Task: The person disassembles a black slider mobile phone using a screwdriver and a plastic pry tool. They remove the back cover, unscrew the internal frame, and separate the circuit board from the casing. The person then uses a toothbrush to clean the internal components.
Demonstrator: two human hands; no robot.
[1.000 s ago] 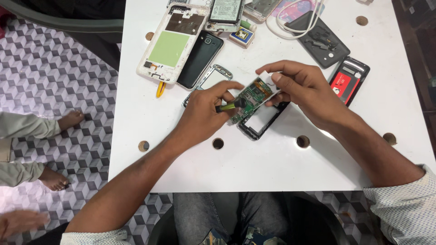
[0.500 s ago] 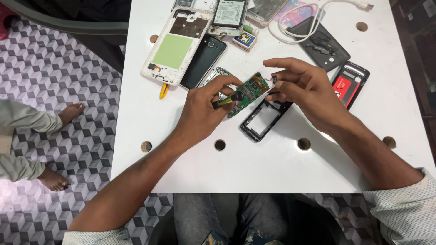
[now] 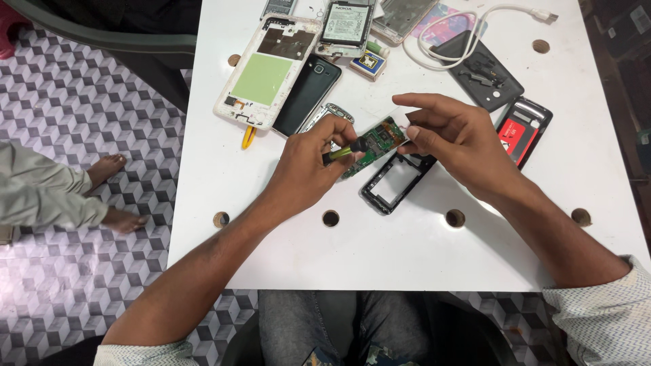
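At the table's [image 3: 407, 257] centre, the left hand [image 3: 308, 166] is closed around a small screwdriver [image 3: 342, 150] with a yellow-green shaft, its fingers curled tight and the tip pointing toward 3 o'clock onto a green circuit board [image 3: 374, 144]. The right hand [image 3: 461, 139] pinches the board's 3 o'clock end between thumb and fingers, the forefinger stretched out flat above it. The board is tilted and seems lifted just off the table, though I cannot tell for sure.

Just beneath it, toward 5 o'clock, lies a black phone frame [image 3: 395, 184], empty in the middle, touching the right hand's underside or nearly so. At 11 o'clock from the left hand lies a black phone [image 3: 308, 93], and beside it at 9 o'clock a white phone shell [image 3: 268, 71] with a green panel inside. A yellow pick [image 3: 248, 137] pokes out below the shell. A small silver part [image 3: 325, 114] sits just above the left knuckles.

At 2 o'clock from the right hand lies a black back cover [image 3: 478, 71], with a white cable [image 3: 468, 34] looped over it. At 3 o'clock rests a black phone part with a red patch [image 3: 522, 129]. Along the far edge stand an opened phone with battery [image 3: 347, 27] and a small blue box [image 3: 369, 66].

On the tiled floor [image 3: 81, 285], at 9 o'clock, another person's bare feet [image 3: 112, 193] show.
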